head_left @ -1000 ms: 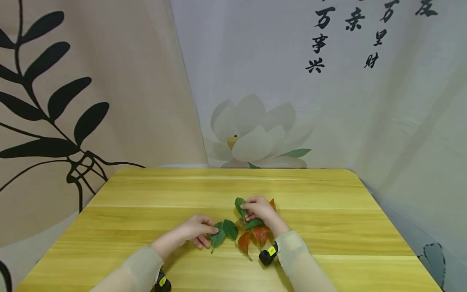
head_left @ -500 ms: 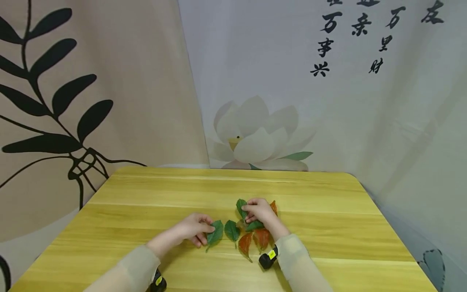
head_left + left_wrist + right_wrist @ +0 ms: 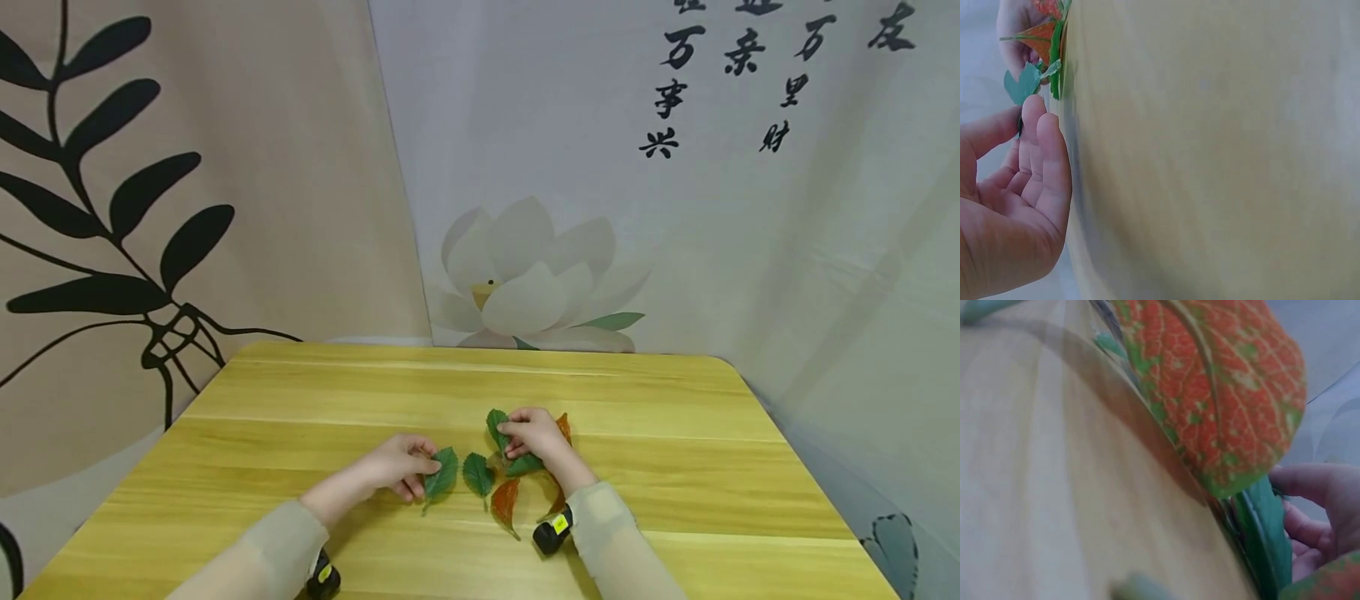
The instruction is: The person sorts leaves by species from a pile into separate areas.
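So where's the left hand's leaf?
In the head view, the held leaf is left of centre, pinched by the left hand, with another green leaf to its right.

Yellow wood-grain table (image 3: pixel 322 400) — green leaves (image 3: pixel 477 474), orange leaves (image 3: pixel 504 502) on it.

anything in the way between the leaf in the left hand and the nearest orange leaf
Yes: in the head view, another green leaf sits between the held leaf in the left hand and the orange leaf.

Pale cloth (image 3: pixel 315 167) printed with dark leaves (image 3: pixel 197 242), a flower (image 3: pixel 525 296) and black characters (image 3: pixel 745 52) hangs behind a wood-grain table (image 3: pixel 300 400).
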A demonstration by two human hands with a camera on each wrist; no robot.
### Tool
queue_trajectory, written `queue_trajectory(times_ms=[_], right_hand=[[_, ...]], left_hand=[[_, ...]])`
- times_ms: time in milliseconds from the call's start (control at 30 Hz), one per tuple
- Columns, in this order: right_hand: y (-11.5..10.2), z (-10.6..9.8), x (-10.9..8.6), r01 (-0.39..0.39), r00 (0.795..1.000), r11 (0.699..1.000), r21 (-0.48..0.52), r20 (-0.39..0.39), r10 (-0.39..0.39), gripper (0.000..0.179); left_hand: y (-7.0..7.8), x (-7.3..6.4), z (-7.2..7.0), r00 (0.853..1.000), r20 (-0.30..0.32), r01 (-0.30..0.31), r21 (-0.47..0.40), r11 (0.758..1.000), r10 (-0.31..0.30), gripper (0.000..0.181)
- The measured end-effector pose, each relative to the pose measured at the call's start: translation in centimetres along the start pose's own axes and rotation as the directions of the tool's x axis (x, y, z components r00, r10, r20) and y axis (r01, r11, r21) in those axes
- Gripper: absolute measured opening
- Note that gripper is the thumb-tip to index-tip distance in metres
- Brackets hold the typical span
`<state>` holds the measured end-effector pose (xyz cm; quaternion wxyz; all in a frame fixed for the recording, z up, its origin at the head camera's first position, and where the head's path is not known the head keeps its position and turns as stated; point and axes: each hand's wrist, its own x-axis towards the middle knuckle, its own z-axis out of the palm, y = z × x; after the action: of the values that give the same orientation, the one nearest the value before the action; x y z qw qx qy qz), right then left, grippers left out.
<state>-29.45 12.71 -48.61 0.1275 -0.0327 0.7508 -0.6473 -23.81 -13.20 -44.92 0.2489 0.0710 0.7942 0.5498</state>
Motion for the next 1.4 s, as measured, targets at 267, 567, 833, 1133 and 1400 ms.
queue_trajectory(times_ms=[267, 567, 833, 1133, 1400], right_hand=[[0.1, -0.1, -0.1, 0.012, 1.0, 1.0, -0.003, 0.011, -0.012, 0.024], [-0.2, -0.4, -0.1, 0.002, 1.0, 1.0, 0.015, 0.018, -0.003, 0.026], [0.0, -0.2, -0.1, 0.008, 1.0, 1.0, 0.017, -0.001, -0.008, 0.027], [0.4, -0.1, 0.2, 0.022, 1.0, 1.0, -0.002, 0.011, -0.022, 0.023], [0.3, -0.3, 0.0, 0.021, 1.0, 1.0, 0.001, 0.007, -0.021, 0.025]], left_hand=[[0.7, -0.4, -2.3, 0.999, -0.022, -0.034, 0.015, 0.999, 0.035, 0.032], [1.1, -0.7, -4.9, 0.994, -0.098, -0.057, 0.006, 0.998, 0.057, 0.031], [-1.2, 0.5, -8.0, 0.986, -0.14, -0.085, 0.036, 0.996, 0.089, 0.031], [-4.1, 1.1, -16.7, 0.957, -0.288, -0.033, 0.033, 0.999, 0.041, 0.044], [-4.0, 0.8, -20.7, 0.939, -0.341, 0.005, 0.132, 0.991, 0.04, 0.056]])
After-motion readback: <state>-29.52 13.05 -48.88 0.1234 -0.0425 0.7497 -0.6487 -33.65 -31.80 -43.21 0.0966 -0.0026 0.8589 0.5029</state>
